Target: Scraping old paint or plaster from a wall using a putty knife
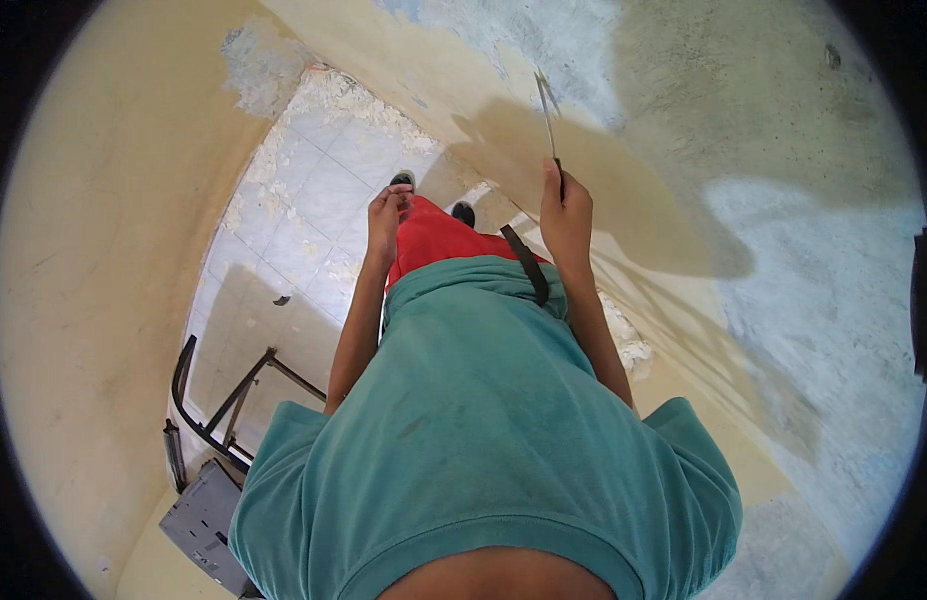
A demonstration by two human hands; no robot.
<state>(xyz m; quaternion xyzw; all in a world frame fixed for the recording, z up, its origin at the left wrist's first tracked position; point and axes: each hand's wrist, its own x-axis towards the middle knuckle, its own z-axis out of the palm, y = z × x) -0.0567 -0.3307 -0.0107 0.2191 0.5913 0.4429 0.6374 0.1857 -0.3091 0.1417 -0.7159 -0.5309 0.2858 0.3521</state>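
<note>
My right hand (567,214) grips the dark handle of a long, thin metal blade (546,116), perhaps a knife or scraper. The blade points away from me, its tip at or close to the wall (501,90) where yellow paint borders a bare, bluish-grey patch; contact cannot be told. My left hand (388,210) is raised near the red trousers (441,236), its fingers bent together, and no held thing shows in it. A dark strap (525,262) hangs at the waist over the teal shirt.
Paint flakes (373,112) lie on the tiled floor (313,180) along the walls. At lower left stand a dark metal frame (238,394) and a grey panel-like case (208,521). A small dark piece (281,301) lies on the tiles. Walls rise close on both sides.
</note>
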